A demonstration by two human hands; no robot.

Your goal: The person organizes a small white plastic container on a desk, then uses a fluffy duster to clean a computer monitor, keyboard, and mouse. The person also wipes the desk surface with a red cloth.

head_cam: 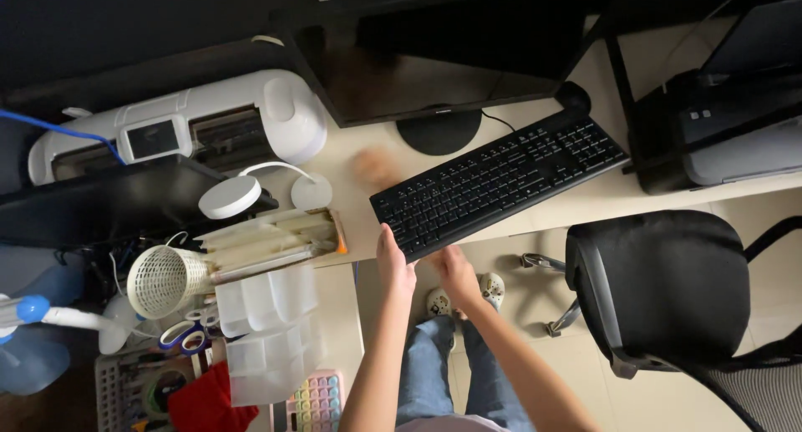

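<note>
Reaching up from the bottom of the view, both bare forearms stretch forward over the person's jeans-clad legs [434, 369] and slippered feet [491, 288] on the tiled floor. The left hand [394, 263] stands edge-on, fingers together and pointing away, its fingertips touching the near left corner of the black keyboard [499, 177]; whether it grips that corner or only rests against it cannot be told. The right hand [455, 273] lies just beside it, knuckles up, fingers tucked under the keyboard's front edge, which overhangs the desk [576, 202]; its grip cannot be told either. The keyboard sits slanted, its far right end higher in the view and near the round foot of the dark monitor [434, 60]. A black office chair [660, 286] stands to the right, near the hands. Left of them, a white mesh cup [163, 280] lies tipped beside clear plastic trays [267, 332]. Farther back on the left rests a white cutting machine [180, 127], and a black printer [723, 123] sits at the far right.
</note>
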